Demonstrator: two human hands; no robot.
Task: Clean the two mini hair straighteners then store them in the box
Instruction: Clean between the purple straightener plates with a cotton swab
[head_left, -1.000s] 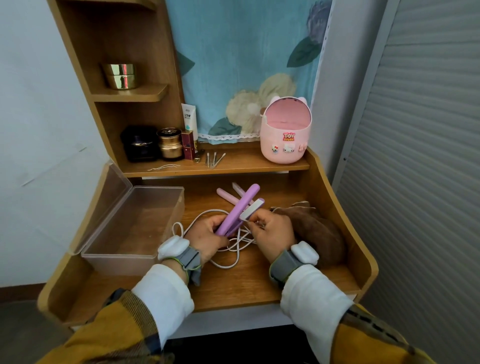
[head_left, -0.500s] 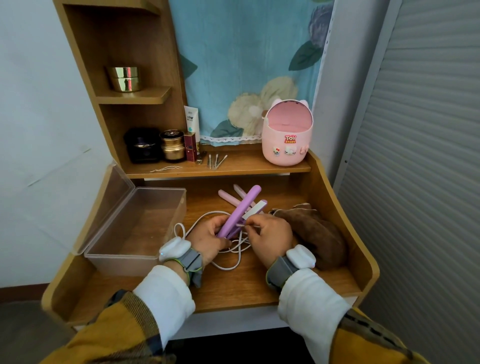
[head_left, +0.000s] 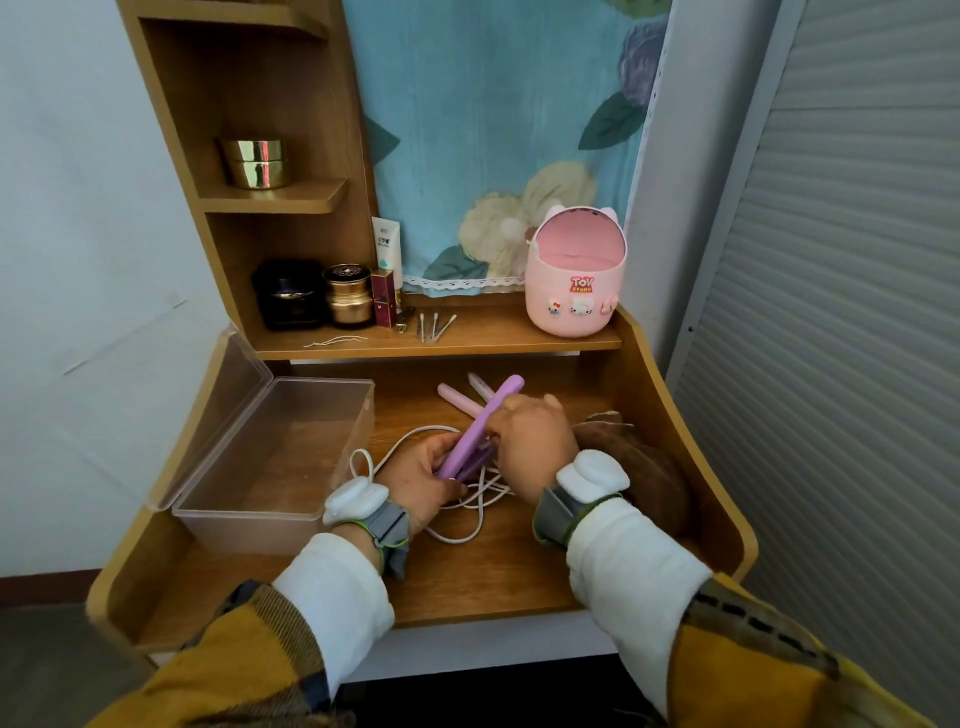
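The left hand (head_left: 421, 480) grips the purple straightener (head_left: 506, 392) by its cord end above the desk's (head_left: 467, 582) middle, and the right hand (head_left: 535, 441) pinches it mid-length. It is probably light, stiff, smooth plastic, best held at the handle. The pink straightener (head_left: 457, 400) lies toward the back edge.

A wooden desk (head_left: 467, 582) fills the lower middle of the frame. At its left sits a clear box (head_left: 244, 514), lid swung open. A pink straightener (head_left: 457, 397) lies at centre, with white cables (head_left: 467, 538) coiled below it and a brown cloth (head_left: 649, 467) bunched at right. The shelf (head_left: 493, 338) above carries a pink bin (head_left: 571, 291), jars (head_left: 347, 293) and cotton swabs (head_left: 434, 327).
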